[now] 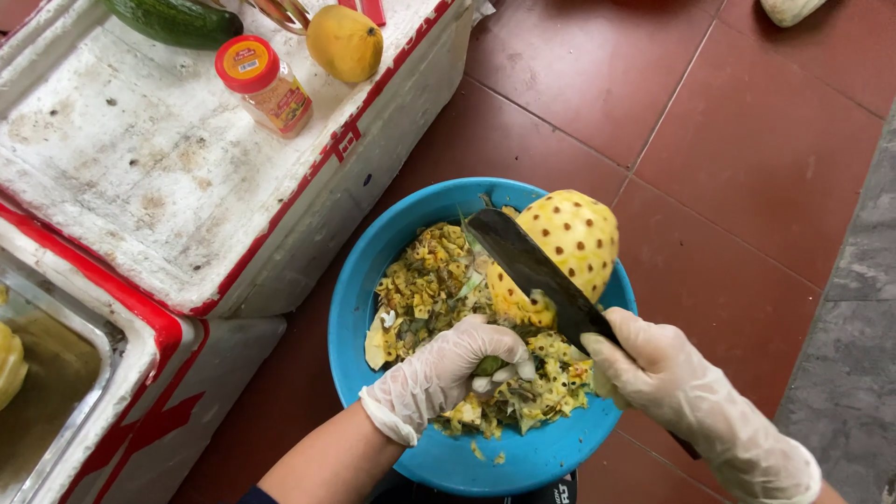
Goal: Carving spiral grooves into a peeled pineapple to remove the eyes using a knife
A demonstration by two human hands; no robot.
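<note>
left hand clasping pineapple stem, steadying it over blue basin | right hand gripping knife, blade lying against fruit | peelings collecting beneath both hands

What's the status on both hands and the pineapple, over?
Left gloved hand grips the stem end of the peeled yellow pineapple. Right gloved hand holds the dark broad-bladed knife against it. Round blue plastic basin below holds peelings.

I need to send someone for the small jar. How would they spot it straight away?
Start at the white foam box with red edging, left of the blue basin. Near its far edge lies a small clear jar, between a green cucumber and a yellow mango. Only it has a red-orange lid.
</note>
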